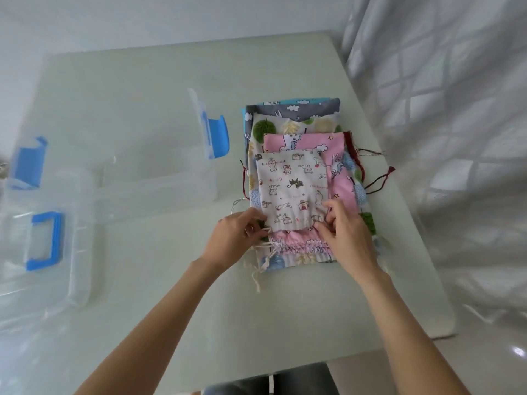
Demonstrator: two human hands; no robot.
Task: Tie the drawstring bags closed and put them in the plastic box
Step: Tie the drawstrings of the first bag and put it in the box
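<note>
- Head view: stack of flat printed-cotton drawstring bags on the pale green glossy tabletop, right of centre, largest at the bottom, smallest on top.
- Top: small white cotton drawstring bag with cartoon animal print, roughly square, gathered mouth towards the person.
- Under it: pink fabric bag with white unicorn print, ruffled hem showing at the near edge; then a cream bag with green and blue leaf print; then a grey bag with white clouds; a turquoise edge shows at the far left of the stack.
- Left hand pinches the cream twisted drawstring cord at the white bag's near-left corner.
- Right hand, fingers curled, grips the white bag's near-right corner.
- Dark red cords trail out of the stack's right side.
- Clear plastic box with blue clip latches sits open just left of the stack, apart from it; clear lid with blue handle lies further left, nearer the person.
- Sheer white curtain hangs along the table's right edge.
- Small red print on the white bag, too blurred to read.
</note>
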